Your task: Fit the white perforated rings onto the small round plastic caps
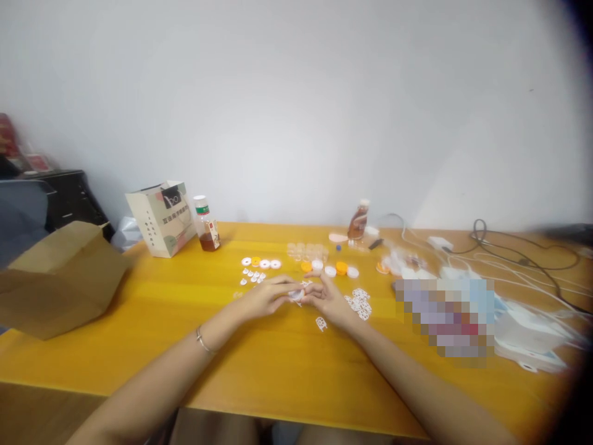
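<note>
I have both hands meeting above the tabletop [278, 364], near the middle of the head view. My left hand [264, 298] reaches in with its grip closed down, fingers stretched over a small white piece [296, 295]. My right hand [331, 300] comes from the other side, its grip closed in on the same piece with curled fingers, the index finger raised. The piece sits between the fingertips of both; blur hides its exact shape from me.

Just beside my right hand I see a pile of white cut-out shapes [359, 304], and a single cut-out [321, 323] lies apart, closer to me. Beyond my left hand are small white parts [252, 276], then a row of white and orange rings [264, 264]. Past my right hand runs a row of orange and white caps [330, 271], with clear cups [307, 251] behind. Farther back, a bottle [358, 222] stands on the right, a jar [207, 225] and a carton bag [162, 219] on the left.
</note>
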Demonstrator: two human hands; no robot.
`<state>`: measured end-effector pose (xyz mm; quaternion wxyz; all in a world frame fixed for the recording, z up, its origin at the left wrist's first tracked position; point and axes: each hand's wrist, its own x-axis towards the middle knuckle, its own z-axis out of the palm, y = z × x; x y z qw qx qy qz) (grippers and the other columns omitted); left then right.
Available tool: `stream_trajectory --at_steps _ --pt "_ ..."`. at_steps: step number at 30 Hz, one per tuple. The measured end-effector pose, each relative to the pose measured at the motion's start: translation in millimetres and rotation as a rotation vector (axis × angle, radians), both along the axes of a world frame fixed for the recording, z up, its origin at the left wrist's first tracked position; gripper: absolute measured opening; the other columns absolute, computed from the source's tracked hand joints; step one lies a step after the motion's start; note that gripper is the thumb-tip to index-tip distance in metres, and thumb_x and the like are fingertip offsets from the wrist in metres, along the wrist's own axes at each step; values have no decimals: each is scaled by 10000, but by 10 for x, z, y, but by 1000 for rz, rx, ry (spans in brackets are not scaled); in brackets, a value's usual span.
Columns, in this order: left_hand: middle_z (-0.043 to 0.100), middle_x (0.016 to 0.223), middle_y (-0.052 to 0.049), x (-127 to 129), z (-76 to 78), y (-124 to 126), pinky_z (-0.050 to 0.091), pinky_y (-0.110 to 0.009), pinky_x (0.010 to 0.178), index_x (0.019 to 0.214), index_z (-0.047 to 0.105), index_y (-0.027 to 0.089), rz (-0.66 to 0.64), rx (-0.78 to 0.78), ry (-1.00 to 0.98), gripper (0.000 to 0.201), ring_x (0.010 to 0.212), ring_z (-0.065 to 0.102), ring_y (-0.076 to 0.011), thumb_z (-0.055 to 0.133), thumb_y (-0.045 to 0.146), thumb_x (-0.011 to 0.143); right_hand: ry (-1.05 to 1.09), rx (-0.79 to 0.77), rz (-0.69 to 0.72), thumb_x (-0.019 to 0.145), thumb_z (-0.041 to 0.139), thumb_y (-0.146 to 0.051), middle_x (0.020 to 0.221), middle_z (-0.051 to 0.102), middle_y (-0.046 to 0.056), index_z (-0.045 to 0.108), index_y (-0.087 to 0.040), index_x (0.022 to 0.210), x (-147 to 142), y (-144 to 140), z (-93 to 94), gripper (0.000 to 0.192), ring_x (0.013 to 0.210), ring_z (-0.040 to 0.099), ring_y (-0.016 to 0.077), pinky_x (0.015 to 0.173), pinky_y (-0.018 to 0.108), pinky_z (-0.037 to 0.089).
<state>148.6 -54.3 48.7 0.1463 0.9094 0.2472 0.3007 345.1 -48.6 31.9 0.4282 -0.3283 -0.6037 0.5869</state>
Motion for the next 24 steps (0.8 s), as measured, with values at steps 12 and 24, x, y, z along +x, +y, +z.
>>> stream_trajectory --at_steps 12,24 --pt "567 1028 -56 3 72 -88 417 -250 788 1125 518 213 44 -67 103 397 896 537 -158 565 210 730 -126 -2 78 594 691 -293 677 649 -17 460 -215 901 95 19 82 392 692 631 168 709 332 467" --pt "571 906 -28 44 -43 -158 413 -210 663 928 566 200 -61 -63 356 274 764 548 -141 563 160 656 -892 338 -439 693 530 -406 611 599 13 555 -176 666 678 393 182 233 569 532 140 515 231 361"
